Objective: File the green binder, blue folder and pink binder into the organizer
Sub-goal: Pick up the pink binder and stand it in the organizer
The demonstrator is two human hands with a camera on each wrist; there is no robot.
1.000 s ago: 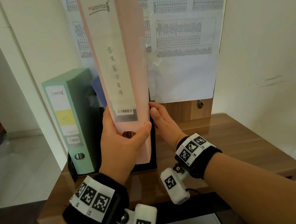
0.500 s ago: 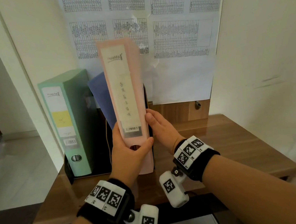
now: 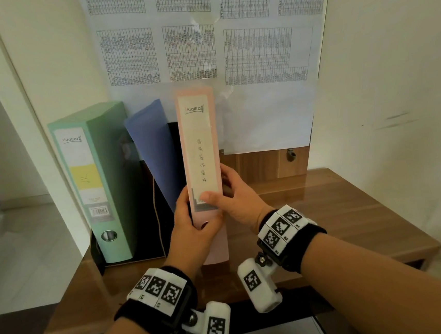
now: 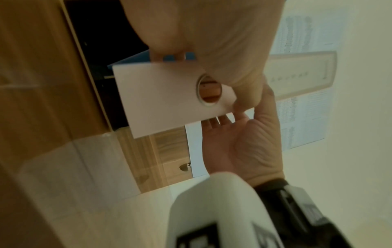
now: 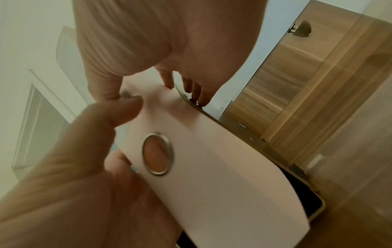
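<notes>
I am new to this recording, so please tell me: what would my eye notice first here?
First the tall pink binder, upright at centre, gripped low by the left hand and right hand. To its left stand the leaning blue folder and the green binder.

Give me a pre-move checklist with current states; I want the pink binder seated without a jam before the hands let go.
1. Left hand grips the pink binder low on its spine: ok.
2. Right hand steadies its right side, thumb on the label: ok.
3. Binder upright, spine facing out: ok.
4. Green binder already stands in the organizer: ok.
5. Blue folder leans toward the pink binder and could snag: not ok.
6. Pink binder's bottom fully down in its slot: cannot tell, hands hide it.
</notes>
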